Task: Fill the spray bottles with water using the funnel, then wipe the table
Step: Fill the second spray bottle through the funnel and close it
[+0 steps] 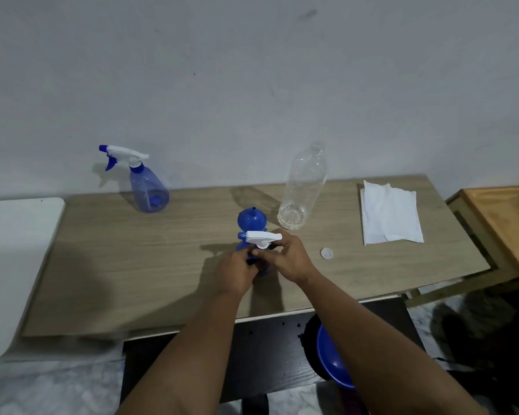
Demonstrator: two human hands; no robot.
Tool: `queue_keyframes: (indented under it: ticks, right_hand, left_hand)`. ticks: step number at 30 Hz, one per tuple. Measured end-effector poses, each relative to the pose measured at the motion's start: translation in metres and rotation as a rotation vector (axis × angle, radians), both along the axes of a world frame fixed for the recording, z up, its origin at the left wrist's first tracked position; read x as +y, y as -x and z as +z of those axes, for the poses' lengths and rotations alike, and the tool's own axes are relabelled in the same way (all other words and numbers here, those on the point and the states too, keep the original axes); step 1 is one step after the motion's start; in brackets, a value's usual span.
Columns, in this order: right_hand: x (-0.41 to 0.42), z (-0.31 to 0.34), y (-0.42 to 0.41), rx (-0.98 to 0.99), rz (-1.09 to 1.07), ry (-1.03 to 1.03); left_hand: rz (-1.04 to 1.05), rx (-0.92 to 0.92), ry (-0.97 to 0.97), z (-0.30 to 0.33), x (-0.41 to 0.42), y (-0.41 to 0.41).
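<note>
A wood-grain laminate counter [132, 265] stood against a plain grey wall [222, 70]. Far left of the central spray bottle [259, 239] stood a second spray bottle [149, 187], translucent blue, conical, with a white trigger head. At centre, the left hand [235, 272] gripped the central bottle's blue body while the right hand [285, 259] pinched its collar beneath the white trigger head. Just behind it sat a blue funnel [252, 218], spout upward. Right of the funnel stood a clear ribbed plastic bottle [304, 187], uncapped; nearer lay a small white cap [326, 253]. Farthest right lay a crumpled white paper towel [388, 214]. No legible labels showed.
</note>
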State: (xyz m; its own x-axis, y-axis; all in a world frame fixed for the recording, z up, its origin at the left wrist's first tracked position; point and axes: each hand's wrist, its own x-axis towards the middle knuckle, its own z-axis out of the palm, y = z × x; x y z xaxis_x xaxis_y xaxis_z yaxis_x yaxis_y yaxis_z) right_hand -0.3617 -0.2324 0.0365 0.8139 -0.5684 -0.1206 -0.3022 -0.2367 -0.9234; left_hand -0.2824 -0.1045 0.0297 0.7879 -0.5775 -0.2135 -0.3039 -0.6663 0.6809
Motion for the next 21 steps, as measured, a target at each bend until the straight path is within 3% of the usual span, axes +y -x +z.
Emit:
queue_keyframes:
  ticks: [3,8,21]
  right_hand:
    - [-0.002,0.007,0.0,0.051,0.02,-0.002]
    - [0.011,0.004,0.002,-0.005,-0.135,-0.106]
    - [0.021,0.007,-0.001,0.013,-0.127,-0.125]
  left_hand:
    - [-0.009,0.003,0.007,0.002,0.001,0.0]
    - [0.005,0.043,-0.005,-0.001,0.0,0.0]
    - [-0.001,0.016,-0.027,-0.022,-0.002,-0.003]
